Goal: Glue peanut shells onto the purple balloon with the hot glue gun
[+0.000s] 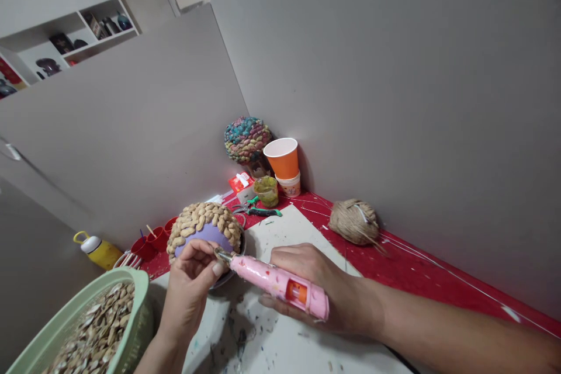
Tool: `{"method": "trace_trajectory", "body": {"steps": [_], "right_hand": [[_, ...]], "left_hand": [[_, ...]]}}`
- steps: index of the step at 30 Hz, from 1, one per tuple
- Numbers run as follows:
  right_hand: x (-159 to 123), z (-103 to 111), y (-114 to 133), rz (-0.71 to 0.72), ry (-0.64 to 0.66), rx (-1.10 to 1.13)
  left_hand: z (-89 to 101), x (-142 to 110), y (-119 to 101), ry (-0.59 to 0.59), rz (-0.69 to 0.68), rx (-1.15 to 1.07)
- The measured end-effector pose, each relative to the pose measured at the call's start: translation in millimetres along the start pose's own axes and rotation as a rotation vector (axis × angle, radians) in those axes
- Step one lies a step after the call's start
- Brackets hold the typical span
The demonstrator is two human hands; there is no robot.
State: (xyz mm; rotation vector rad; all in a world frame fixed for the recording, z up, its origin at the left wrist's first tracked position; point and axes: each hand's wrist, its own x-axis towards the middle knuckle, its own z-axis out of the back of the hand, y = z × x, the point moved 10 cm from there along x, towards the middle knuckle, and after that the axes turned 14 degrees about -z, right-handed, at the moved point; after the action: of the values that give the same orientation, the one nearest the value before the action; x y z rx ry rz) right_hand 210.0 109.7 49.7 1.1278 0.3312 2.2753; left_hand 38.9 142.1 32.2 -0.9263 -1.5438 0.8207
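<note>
My right hand [313,272] is wrapped round a pink glue gun [263,277], its metal nozzle pointing left. At the nozzle tip, my left hand [190,283] pinches something small, mostly hidden by the fingers; it may be a peanut shell, but I cannot tell. Just behind the left hand stands a purple ball [205,238], its top and sides covered with rows of tan peanut shells [205,213]. A bare purple patch faces me. The ball rests in a round holder that is partly hidden by my hands.
A green basket [142,304] of peanut shells [96,327] stands at lower left. Behind are a yellow bottle [101,251], red cups [144,248], pliers [258,209], paper cups [283,160] and a colourful shell-covered ball [248,139]. Twine [354,222] lies right. Grey panels [385,82] enclose the table.
</note>
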Motion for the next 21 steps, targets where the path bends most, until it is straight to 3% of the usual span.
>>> {"method": "trace_trajectory", "body": {"steps": [21], "right_hand": [[-2.1,-3.5,-6.0,-0.036,0.004,-0.026]], "left_hand": [[6.1,3.0,-6.5,-0.064,-0.056,0.035]]}}
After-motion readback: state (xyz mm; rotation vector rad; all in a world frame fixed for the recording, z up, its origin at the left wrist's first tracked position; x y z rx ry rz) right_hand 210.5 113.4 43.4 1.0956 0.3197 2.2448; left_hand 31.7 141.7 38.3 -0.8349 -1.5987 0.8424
